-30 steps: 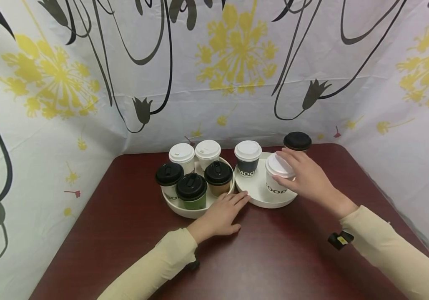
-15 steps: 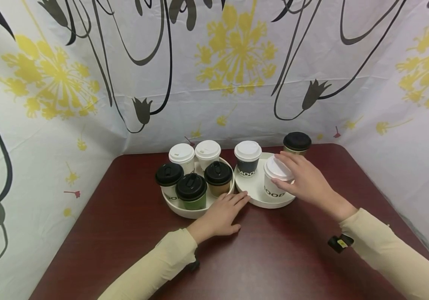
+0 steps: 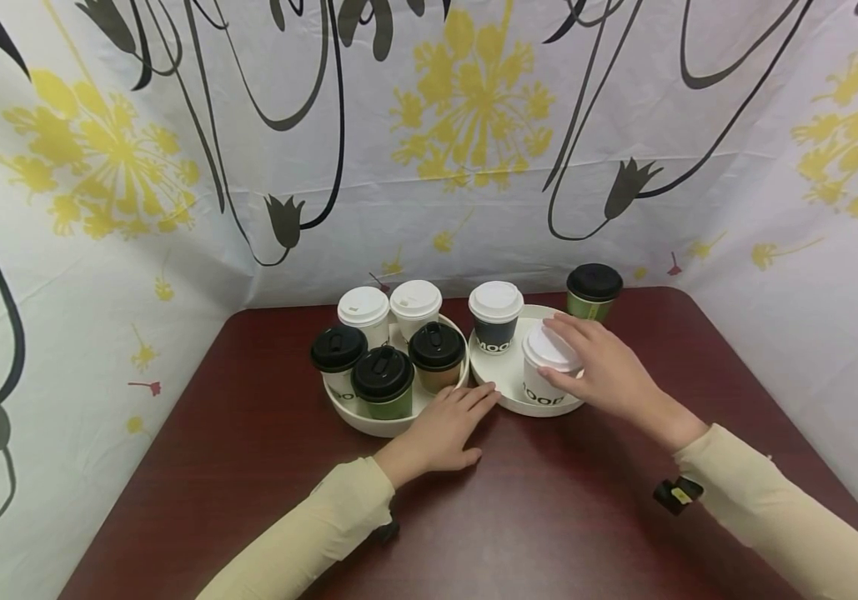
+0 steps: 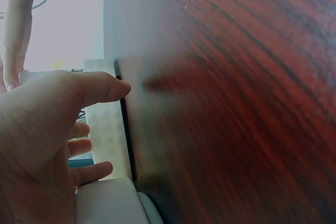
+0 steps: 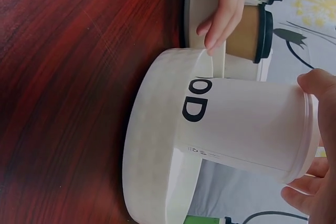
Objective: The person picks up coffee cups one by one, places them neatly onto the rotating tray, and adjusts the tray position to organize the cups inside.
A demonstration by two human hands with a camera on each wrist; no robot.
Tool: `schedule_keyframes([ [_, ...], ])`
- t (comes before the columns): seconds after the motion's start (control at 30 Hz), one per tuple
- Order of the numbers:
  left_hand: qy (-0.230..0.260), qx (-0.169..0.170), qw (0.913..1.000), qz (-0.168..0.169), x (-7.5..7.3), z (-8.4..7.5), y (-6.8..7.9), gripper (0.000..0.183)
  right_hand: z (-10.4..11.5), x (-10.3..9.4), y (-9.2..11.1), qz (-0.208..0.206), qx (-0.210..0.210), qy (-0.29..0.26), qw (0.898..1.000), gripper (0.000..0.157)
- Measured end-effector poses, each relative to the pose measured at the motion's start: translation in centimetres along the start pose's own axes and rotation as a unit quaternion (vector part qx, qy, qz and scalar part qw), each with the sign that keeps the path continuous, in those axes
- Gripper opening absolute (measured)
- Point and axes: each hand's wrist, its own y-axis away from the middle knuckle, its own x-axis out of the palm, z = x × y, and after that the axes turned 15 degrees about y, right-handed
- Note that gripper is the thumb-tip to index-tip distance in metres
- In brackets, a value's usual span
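Note:
In the head view, my right hand grips a white paper coffee cup by its white lid, thumb in front and fingers behind. The cup is upright inside the rim of the right round white tray; the right wrist view shows its printed side against the tray wall. My left hand lies with fingers extended, fingertips at the place where the two trays meet. Beside the held cup stands a dark-sleeved cup with a white lid.
The left round tray holds several lidded cups, among them a green cup and a brown cup with black lids. Another green cup stands behind the right tray on the dark red table. Patterned cloth surrounds the table.
My right hand has moved slightly left and toward me with the white cup, uncovering more of the green cup behind. The left hand has stayed in place.

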Motion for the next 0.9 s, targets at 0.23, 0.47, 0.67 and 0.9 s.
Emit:
schedule_keyframes([
  [0.23, 0.001, -0.001, 1.0, 0.002, 0.0, 0.0, 0.0, 0.089, 0.1, 0.3, 0.2, -0.005, -0.006, 0.002, 1.0, 0.07],
  [0.47, -0.003, -0.002, 1.0, 0.0, 0.0, 0.0, 0.0, 0.089, 0.1, 0.6, 0.3, 0.0, -0.006, 0.003, 1.0, 0.07],
  [0.67, -0.003, -0.003, 1.0, -0.001, 0.0, 0.0, 0.0, 0.09, 0.2, 0.8, 0.3, -0.002, -0.009, 0.003, 1.0, 0.071],
  [0.9, -0.003, -0.003, 1.0, -0.001, 0.0, 0.0, 0.0, 0.09, 0.3, 1.1, 0.4, -0.007, -0.013, 0.005, 1.0, 0.071],
])
